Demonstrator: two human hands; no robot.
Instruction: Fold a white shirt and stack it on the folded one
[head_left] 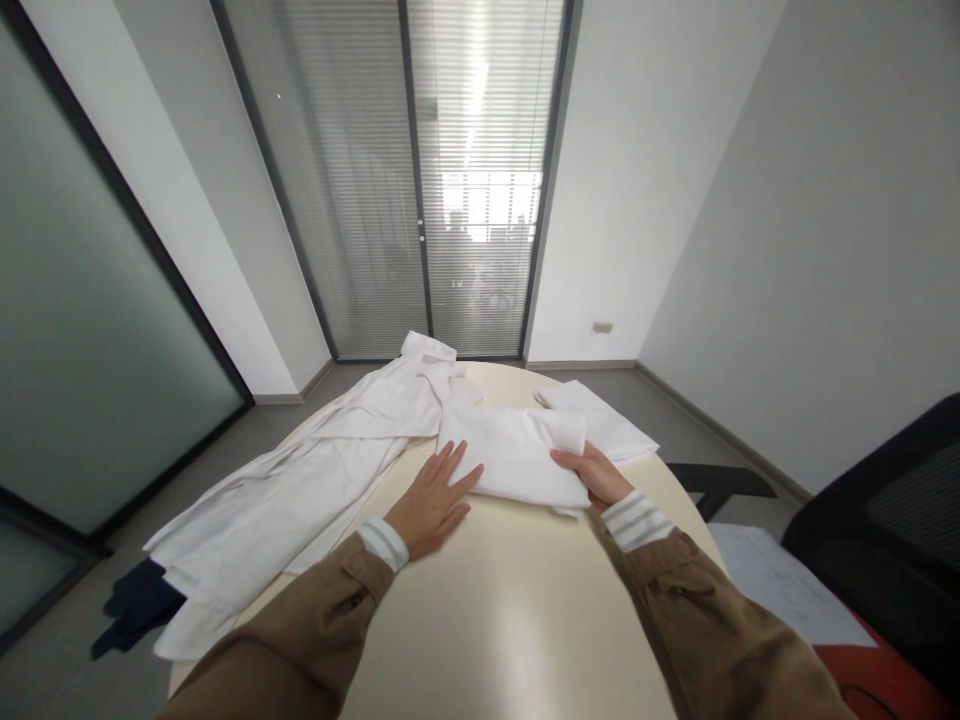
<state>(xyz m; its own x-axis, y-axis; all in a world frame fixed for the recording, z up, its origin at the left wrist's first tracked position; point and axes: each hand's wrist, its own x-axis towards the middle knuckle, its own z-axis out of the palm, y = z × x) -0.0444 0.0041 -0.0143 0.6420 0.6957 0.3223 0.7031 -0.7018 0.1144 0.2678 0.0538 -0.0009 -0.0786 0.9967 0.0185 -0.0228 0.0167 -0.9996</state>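
A white folded garment (517, 450) lies on the cream table (495, 600) in front of me. My right hand (596, 472) grips its right edge, thumb on top and the fingers underneath partly hidden. My left hand (435, 500) rests at its left front corner with fingers spread, the fingertips touching the cloth. Just behind my right hand sits another folded white cloth (600, 418). To the left, a loose white garment (300, 480) is spread in wrinkles along the table and hangs over its left edge.
A black office chair (892, 530) stands at the right, its armrest near the table edge. Beside it are a paper sheet (787, 580) and something red (885, 680). Dark cloth (139, 600) shows low at the left. Beyond the table are glass panels with blinds (480, 150).
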